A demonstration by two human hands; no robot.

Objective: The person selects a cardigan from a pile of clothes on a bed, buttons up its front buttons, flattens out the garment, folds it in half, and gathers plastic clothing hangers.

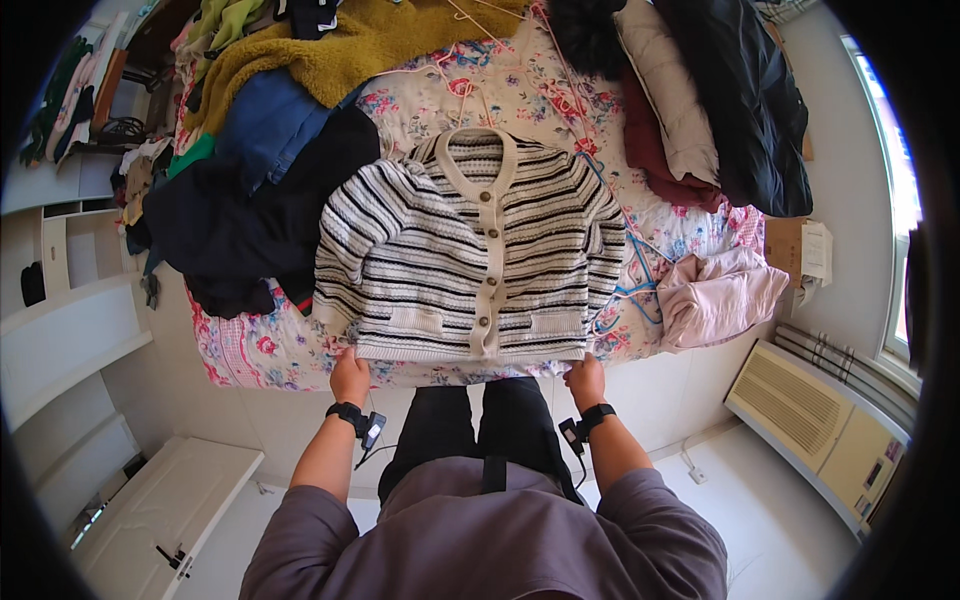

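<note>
A cream and black striped knit cardigan (427, 255) lies spread front side up on a bed with a floral bedspread (262, 352). Its front is closed with several dark round buttons, and two pocket bands show near the hem. My left hand (350, 376) pinches the hem's left corner. At the opposite corner, my right hand (585, 381) grips the hem. Both sleeves lie along the sides of the body. A pink wire hanger (463, 94) shows above the collar; whether it reaches inside the cardigan, I cannot tell.
Dark garments (225, 217), blue jeans (266, 124) and a mustard fleece (330, 64) are heaped at left. Blue hangers (641, 277) lie right of the cardigan, beside folded pink clothing (716, 296). Puffy jackets (739, 105) are piled at upper right. An air conditioner (810, 420) stands on the floor.
</note>
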